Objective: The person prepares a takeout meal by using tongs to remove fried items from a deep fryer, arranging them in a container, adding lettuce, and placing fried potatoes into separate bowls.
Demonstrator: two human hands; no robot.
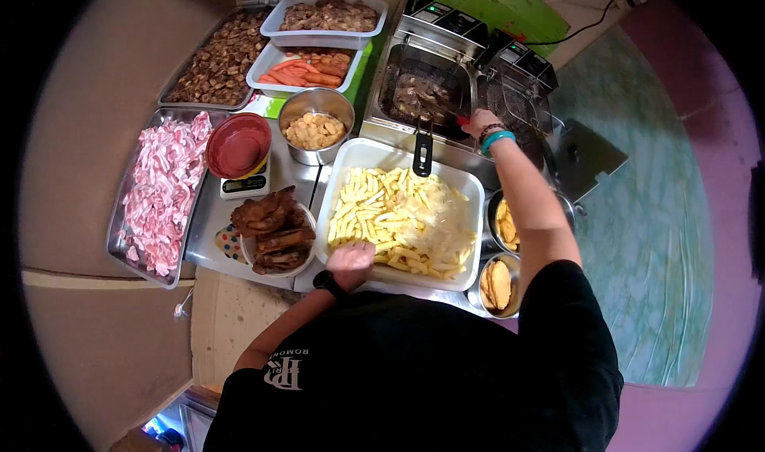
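My right hand [483, 123] grips the red handle [462, 120] of a utensil that reaches into the left tank of a double electric deep fryer [373, 108]. Its dark working end lies among pieces of meat [415, 93] in the wire basket, so I cannot tell its kind. The basket's black handle [423, 153] juts over a white plastic tub [329, 213] of pale cut potato fries [364, 207]. Clear plastic film [439, 213] covers part of the fries. My left hand [352, 259] is curled over the tub's near rim, left of its middle.
Left are a metal tray of raw sliced meat [164, 195], a digital scale [245, 184] under a red-brown bowl [239, 145], and a tub of browned meat [275, 231]. Behind stand a metal pot of nuggets [315, 130] and a sausage tub [311, 72]. Right is the second fryer basket [508, 102].
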